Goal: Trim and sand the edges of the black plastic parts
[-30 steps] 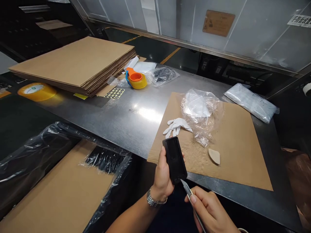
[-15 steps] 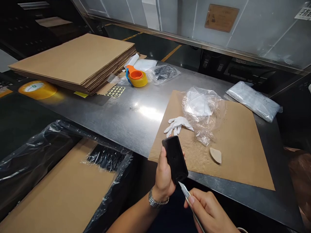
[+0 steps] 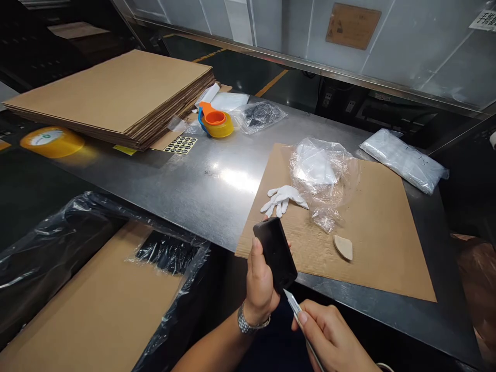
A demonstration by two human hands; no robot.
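Note:
My left hand (image 3: pixel 260 281) is closed round a flat black rectangular part (image 3: pixel 275 254), held up in front of the metal table's near edge. My right hand (image 3: pixel 333 338) pinches a thin silver blade (image 3: pixel 293 304) whose tip touches the lower end of the black part. A wristwatch sits on my left wrist. Just beyond the black part a cardboard sheet (image 3: pixel 380 232) lies on the table, with a white glove (image 3: pixel 284 198), a crumpled clear plastic bag (image 3: pixel 323 173) and a small tan wedge (image 3: pixel 343 247) on it.
A steel table (image 3: pixel 186 175) carries a stack of cardboard sheets (image 3: pixel 116 93), an orange and yellow tape dispenser (image 3: pixel 215 123), a sticker sheet (image 3: pixel 180 144) and bagged items (image 3: pixel 403 160). A yellow tape roll (image 3: pixel 50 140) lies at left. A plastic-wrapped cardboard box (image 3: pixel 96 289) stands at lower left.
Both hands and the black part shifted slightly left; the blade tip stays at the part's lower end. The view drifted a little.

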